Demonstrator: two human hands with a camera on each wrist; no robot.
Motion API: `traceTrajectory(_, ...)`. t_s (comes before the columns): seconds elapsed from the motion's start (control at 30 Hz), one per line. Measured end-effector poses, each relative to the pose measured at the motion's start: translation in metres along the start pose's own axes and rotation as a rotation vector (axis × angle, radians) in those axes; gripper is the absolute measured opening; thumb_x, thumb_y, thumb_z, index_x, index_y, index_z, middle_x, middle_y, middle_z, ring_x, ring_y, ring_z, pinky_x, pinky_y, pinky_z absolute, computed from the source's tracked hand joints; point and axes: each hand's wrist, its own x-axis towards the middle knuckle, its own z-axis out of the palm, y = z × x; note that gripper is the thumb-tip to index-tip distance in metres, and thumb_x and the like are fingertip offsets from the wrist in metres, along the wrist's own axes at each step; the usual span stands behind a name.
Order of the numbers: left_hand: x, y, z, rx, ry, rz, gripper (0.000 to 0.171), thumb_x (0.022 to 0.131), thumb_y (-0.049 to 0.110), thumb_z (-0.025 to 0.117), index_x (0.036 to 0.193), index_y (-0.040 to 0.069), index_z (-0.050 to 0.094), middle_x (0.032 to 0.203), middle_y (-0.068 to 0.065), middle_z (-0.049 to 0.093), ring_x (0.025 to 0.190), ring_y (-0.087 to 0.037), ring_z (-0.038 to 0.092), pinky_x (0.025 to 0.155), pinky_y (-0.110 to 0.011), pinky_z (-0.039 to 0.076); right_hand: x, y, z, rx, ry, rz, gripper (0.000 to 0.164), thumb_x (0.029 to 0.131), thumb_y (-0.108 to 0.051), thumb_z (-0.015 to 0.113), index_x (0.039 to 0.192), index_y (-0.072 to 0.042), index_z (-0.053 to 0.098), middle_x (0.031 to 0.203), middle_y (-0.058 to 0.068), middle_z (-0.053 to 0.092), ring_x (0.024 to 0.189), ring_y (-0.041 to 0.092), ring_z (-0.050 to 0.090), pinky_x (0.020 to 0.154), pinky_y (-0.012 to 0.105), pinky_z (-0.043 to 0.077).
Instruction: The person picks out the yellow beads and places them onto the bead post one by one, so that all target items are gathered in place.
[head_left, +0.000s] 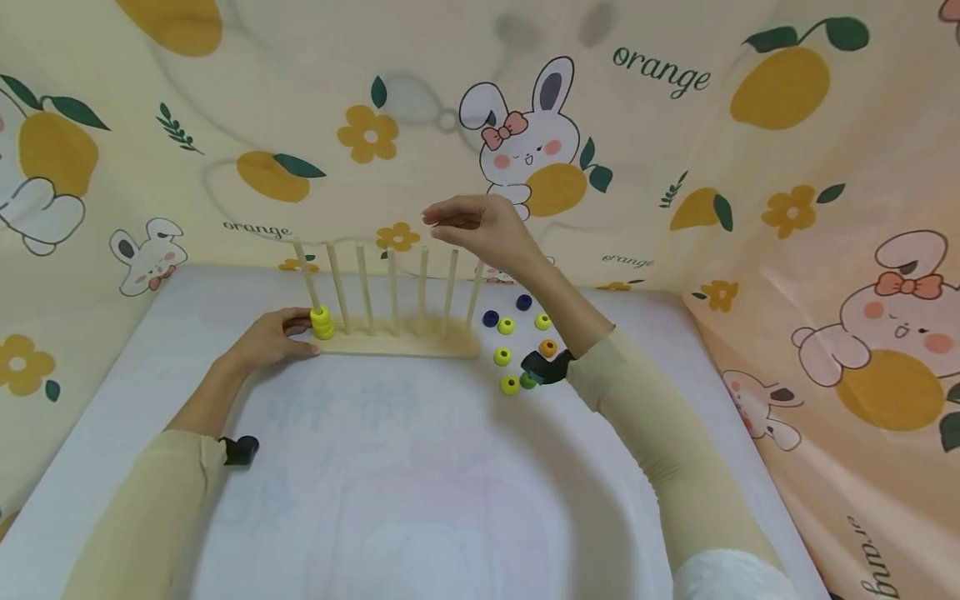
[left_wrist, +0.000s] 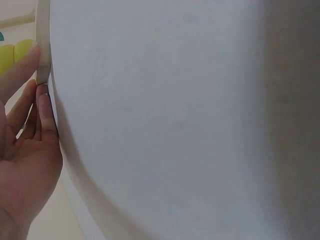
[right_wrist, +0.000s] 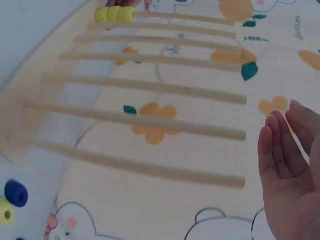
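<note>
A wooden peg rack (head_left: 401, 343) stands near the back of the table, with several upright pegs in a row. Three yellow beads (head_left: 322, 323) are stacked on its leftmost peg. My left hand (head_left: 266, 340) grips the left end of the rack's base, with the thumb on the near side in the left wrist view and the other fingers round the end. My right hand (head_left: 483, 229) is raised above the pegs towards the right. Its fingers (right_wrist: 285, 155) are fairly straight beside the peg tips, and nothing shows between them.
To the right of the rack lie loose beads: several yellow ones (head_left: 502, 357), dark blue ones (head_left: 491, 318), an orange one (head_left: 548, 347) and a green one (head_left: 528, 381), partly behind the right wrist's black strap. A patterned cloth (head_left: 420, 83) hangs behind the white table (head_left: 360, 500).
</note>
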Motion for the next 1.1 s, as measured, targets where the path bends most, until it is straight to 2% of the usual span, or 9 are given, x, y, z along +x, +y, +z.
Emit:
traceTrajectory(0.23,-0.001,0.0,0.001,-0.004,0.0,-0.005,0.081,0.086,0.008,0.077,0.149,-0.009,0.03,0.149,-0.029,0.04,0.139,-0.041,0.038,0.117,-0.047,0.033,-0.016,0.009,-0.014,-0.021,0.037,0.071,0.026,0.093,-0.006,0.068,0.118,0.003,0.069,0.114,0.015,0.071,0.103,0.024,0.069,0.092,0.028,0.056)
traceTrajectory(0.37,-0.001,-0.002,0.0,0.0,-0.002,-0.009,0.082,0.086,0.01,0.079,0.15,-0.009,0.03,0.149,-0.028,0.04,0.138,-0.041,0.039,0.117,-0.048,0.033,-0.024,0.015,-0.02,-0.03,0.054,0.06,0.026,0.093,-0.004,0.069,0.117,0.005,0.069,0.113,0.015,0.072,0.102,0.023,0.069,0.09,0.028,0.057)
traceTrajectory(0.6,-0.002,-0.001,-0.001,0.006,-0.001,0.007,0.082,0.086,0.012,0.079,0.15,-0.008,0.031,0.149,-0.028,0.04,0.138,-0.041,0.04,0.116,-0.049,0.033,-0.032,0.044,-0.035,-0.029,0.101,0.073,0.026,0.092,-0.006,0.07,0.117,0.001,0.07,0.116,0.017,0.07,0.101,0.019,0.069,0.091,0.027,0.056)
traceTrajectory(0.8,-0.002,0.005,-0.003,0.009,0.002,0.009,0.081,0.086,0.011,0.078,0.149,-0.009,0.031,0.149,-0.028,0.041,0.137,-0.042,0.04,0.116,-0.049,0.033,-0.049,0.055,-0.045,-0.077,0.141,0.089,0.028,0.092,-0.011,0.072,0.118,-0.002,0.071,0.116,0.013,0.071,0.103,0.019,0.068,0.091,0.025,0.056)
traceTrajectory(1.1,-0.003,0.004,0.0,-0.002,-0.005,-0.02,0.082,0.086,0.013,0.079,0.149,-0.008,0.031,0.149,-0.028,0.041,0.138,-0.042,0.039,0.117,-0.05,0.032,-0.081,0.077,-0.05,-0.09,0.178,0.186,0.028,0.092,-0.017,0.072,0.118,-0.007,0.072,0.117,0.008,0.071,0.099,0.017,0.067,0.087,0.022,0.056)
